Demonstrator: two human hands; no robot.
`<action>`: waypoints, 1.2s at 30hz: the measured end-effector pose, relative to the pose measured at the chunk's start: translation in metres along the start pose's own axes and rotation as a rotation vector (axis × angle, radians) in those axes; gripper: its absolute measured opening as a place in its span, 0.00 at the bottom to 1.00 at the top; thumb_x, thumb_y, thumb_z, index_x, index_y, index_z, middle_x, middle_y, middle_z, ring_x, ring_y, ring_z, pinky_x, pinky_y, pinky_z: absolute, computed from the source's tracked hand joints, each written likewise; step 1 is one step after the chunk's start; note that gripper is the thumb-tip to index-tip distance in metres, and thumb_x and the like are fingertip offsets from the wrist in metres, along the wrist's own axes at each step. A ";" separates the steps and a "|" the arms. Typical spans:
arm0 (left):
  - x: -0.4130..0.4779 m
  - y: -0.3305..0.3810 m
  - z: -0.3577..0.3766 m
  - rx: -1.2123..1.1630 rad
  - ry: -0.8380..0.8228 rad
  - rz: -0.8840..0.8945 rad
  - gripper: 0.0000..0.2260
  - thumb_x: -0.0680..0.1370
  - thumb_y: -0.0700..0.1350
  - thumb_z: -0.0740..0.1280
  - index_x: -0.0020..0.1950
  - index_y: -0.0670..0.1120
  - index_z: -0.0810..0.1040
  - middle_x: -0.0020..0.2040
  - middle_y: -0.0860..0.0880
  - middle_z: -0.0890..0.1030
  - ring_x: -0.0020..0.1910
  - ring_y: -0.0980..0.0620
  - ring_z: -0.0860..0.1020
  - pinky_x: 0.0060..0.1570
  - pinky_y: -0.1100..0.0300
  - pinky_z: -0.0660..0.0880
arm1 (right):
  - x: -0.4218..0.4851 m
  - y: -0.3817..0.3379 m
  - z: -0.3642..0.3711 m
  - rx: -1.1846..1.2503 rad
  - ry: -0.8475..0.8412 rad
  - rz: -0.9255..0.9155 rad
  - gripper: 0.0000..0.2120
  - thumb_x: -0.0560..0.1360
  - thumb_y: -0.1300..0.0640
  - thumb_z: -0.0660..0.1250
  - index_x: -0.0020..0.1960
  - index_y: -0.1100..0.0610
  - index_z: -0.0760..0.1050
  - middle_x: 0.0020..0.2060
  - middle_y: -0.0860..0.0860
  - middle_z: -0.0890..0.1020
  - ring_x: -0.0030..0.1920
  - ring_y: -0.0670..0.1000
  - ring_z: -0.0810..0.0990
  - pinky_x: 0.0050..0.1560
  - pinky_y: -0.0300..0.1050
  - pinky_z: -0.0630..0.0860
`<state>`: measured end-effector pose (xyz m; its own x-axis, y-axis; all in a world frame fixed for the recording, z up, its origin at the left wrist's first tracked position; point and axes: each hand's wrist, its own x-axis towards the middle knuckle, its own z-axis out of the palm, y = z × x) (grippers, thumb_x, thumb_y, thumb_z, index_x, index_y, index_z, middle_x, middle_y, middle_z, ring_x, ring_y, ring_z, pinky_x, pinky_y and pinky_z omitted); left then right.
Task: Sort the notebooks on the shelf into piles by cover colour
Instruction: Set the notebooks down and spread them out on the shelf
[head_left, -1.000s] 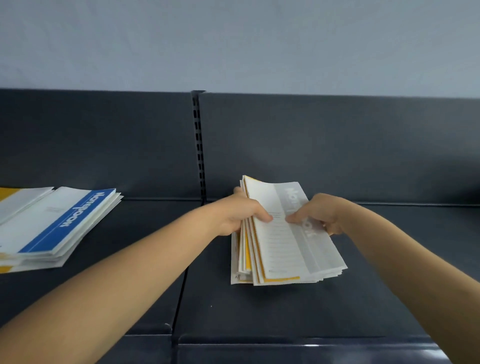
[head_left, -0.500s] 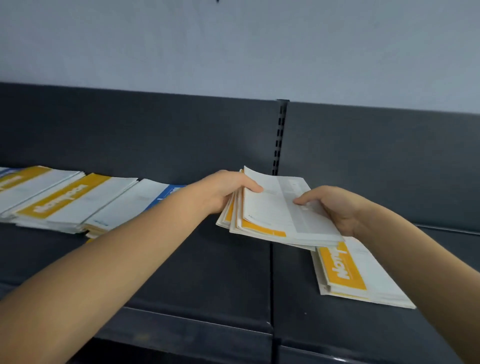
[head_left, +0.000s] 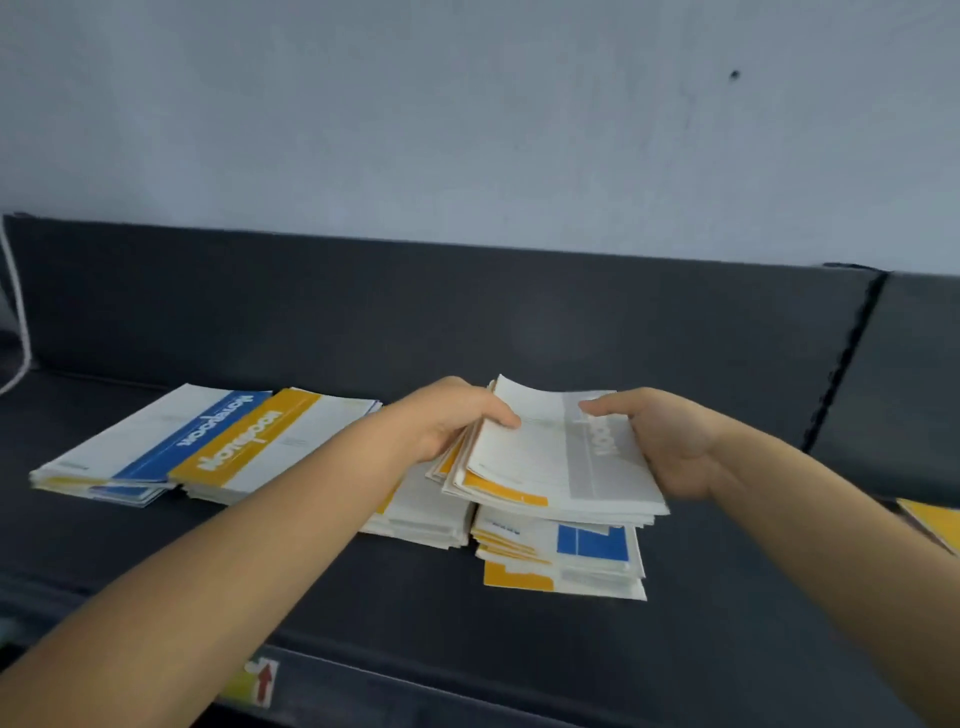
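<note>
I hold a bundle of notebooks (head_left: 550, 457) in the air with both hands; its top cover is grey and white, and yellow covers show beneath. My left hand (head_left: 452, 415) grips its left edge, thumb on top. My right hand (head_left: 660, 441) grips its right edge from the side and below. Under the bundle lies a mixed pile (head_left: 571, 556) with blue and yellow covers. A pale pile (head_left: 421, 514) sits just left of it. Farther left lie a yellow-banded pile (head_left: 265, 447) and a blue-banded pile (head_left: 156, 436).
The dark shelf (head_left: 363, 597) has a dark back panel (head_left: 467, 301) and a slotted upright (head_left: 841, 364) at the right. A yellow notebook corner (head_left: 935, 525) shows at the right edge. A sticker with a red arrow (head_left: 260, 680) marks the shelf's front edge. A white cord (head_left: 18, 312) hangs far left.
Both hands carried the bundle leftwards along the shelf, past the upright. It now hovers over the mixed pile, and the piles to the left have come fully into view.
</note>
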<state>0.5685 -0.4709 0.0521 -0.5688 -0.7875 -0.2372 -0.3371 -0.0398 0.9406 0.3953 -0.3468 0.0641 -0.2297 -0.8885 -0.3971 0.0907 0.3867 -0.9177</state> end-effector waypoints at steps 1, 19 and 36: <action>0.001 -0.004 -0.011 -0.010 0.024 0.002 0.09 0.73 0.35 0.71 0.52 0.36 0.82 0.48 0.40 0.85 0.47 0.43 0.84 0.48 0.54 0.80 | 0.006 -0.005 0.011 -0.002 -0.019 0.001 0.18 0.76 0.52 0.64 0.63 0.58 0.76 0.55 0.59 0.82 0.55 0.60 0.82 0.53 0.55 0.79; 0.024 -0.071 -0.293 0.482 0.156 -0.023 0.10 0.74 0.41 0.72 0.53 0.40 0.79 0.48 0.45 0.84 0.47 0.49 0.82 0.48 0.56 0.78 | 0.134 -0.036 0.273 -0.075 0.130 -0.147 0.12 0.74 0.72 0.62 0.57 0.66 0.76 0.49 0.59 0.80 0.42 0.56 0.80 0.34 0.45 0.79; 0.041 -0.091 -0.330 1.208 0.189 0.195 0.42 0.63 0.78 0.62 0.63 0.48 0.74 0.60 0.51 0.77 0.57 0.49 0.76 0.52 0.53 0.76 | 0.180 -0.033 0.315 -1.155 0.583 -0.254 0.26 0.76 0.41 0.61 0.66 0.56 0.69 0.62 0.55 0.75 0.61 0.58 0.72 0.58 0.51 0.73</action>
<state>0.8237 -0.7025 0.0375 -0.6041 -0.7968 0.0146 -0.7914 0.6020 0.1059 0.6559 -0.5971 0.0202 -0.5246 -0.8439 0.1127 -0.8244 0.4705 -0.3147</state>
